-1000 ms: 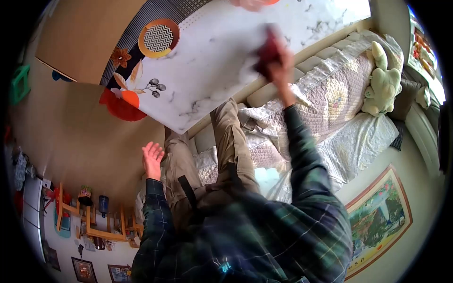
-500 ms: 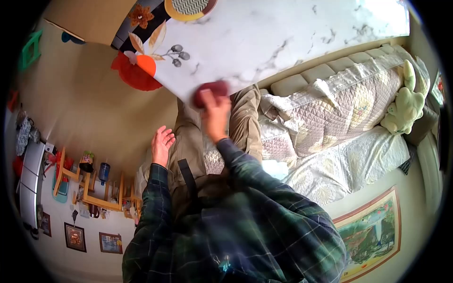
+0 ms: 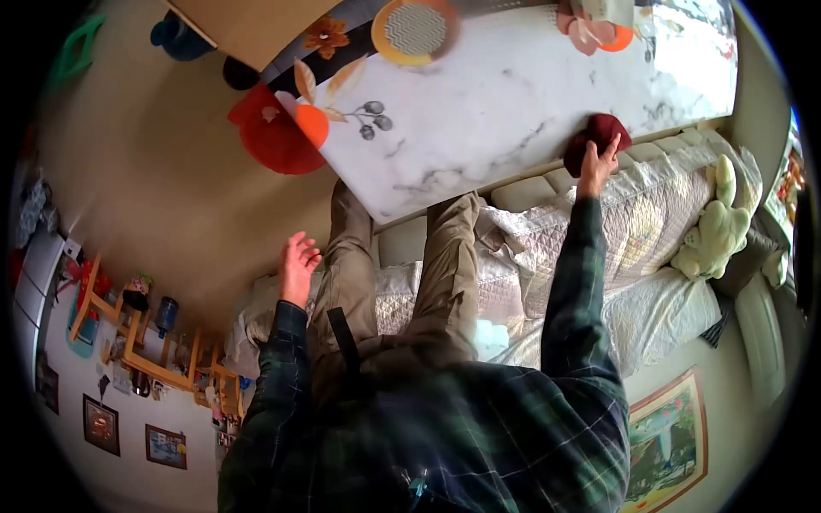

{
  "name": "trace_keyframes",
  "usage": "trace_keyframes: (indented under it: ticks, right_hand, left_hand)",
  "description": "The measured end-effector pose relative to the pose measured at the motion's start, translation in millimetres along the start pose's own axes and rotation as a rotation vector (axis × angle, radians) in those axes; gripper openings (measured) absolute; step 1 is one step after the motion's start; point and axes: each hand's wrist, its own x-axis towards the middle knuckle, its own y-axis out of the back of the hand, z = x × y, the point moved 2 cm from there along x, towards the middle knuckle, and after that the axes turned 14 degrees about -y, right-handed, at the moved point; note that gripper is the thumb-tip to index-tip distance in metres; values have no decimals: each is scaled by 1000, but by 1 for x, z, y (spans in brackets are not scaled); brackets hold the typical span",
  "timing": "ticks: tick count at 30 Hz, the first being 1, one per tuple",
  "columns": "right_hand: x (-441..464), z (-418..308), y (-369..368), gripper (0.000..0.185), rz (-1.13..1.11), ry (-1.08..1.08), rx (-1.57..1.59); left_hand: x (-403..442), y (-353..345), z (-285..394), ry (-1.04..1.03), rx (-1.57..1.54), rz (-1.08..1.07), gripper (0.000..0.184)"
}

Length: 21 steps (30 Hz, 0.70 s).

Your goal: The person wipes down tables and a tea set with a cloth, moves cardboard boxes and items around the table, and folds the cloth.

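Note:
My right hand [image 3: 600, 164] reaches out to the right and grips a bunched dark red cloth [image 3: 594, 137] at the near edge of the marble-patterned table [image 3: 462, 120]. The cloth rests on the tabletop, and part of it hangs at the edge under my fingers. My left hand [image 3: 298, 267] hovers in the air beside my left knee, its fingers apart and slightly curled, with nothing in it. Printed flowers, leaves and grey berries decorate the table's left corner.
A round yellow-rimmed mat [image 3: 416, 31] and a cardboard box [image 3: 252, 30] are at the far side. A red stool [image 3: 274, 141] stands by the table's left corner. The sofa [image 3: 641, 209] with quilted covers holds a green plush toy [image 3: 718, 227].
My right hand has carried the red cloth from the table's near left corner far to the right along the edge. My left hand stays almost in place. The view has shifted slightly.

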Motion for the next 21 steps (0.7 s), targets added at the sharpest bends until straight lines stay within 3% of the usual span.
trace_keyframes:
  ticks: [2,5,6,8,9,12,15,17,18,19,20,21]
  right_hand:
    - [-48,-48,-30,72,297,-40,-136]
    - [-156,-102,-80,76,115,683,114]
    - [-212,-126,-87,79,6,555,64]
    - [-299,-148,-125,69,-50,659,33]
    - [-333,-165,-138,64,-172,762,118]
    - [-398,-209,-142,65,-817,900,55]
    - [-362,-238,-85,70,-976,729,399]
    - [-271,-241,-57,65,-562,1030,407]
    - [-211,-231,-65,62,-374,1044,459]
    - [-151,-241,-51,62,-381,973,416]
    - [-92,-240,-56,66,-304,812,340]
    - [-32,-237,-73,73,-124,842,171]
  left_hand:
    - [-2,-4,-7,54,-19,-16,46]
    - [0,-7,-12,65,-17,-8,44]
    - [-3,-8,-13,75,-16,-32,44]
    - [-4,-11,-9,62,-40,-29,42]
    - [0,-9,-8,56,-41,-9,42]
    - [1,-9,-2,-8,-74,16,37]
    - [-2,-28,15,-19,-47,2,37]
    - [-2,-35,13,-4,-56,-51,37]
    - [-5,-36,11,17,-54,-93,36]
    - [-5,-33,0,33,-26,-95,35]
    - [-6,-32,-8,38,-34,-86,35]
    - [-9,-30,-16,65,-22,-71,35]
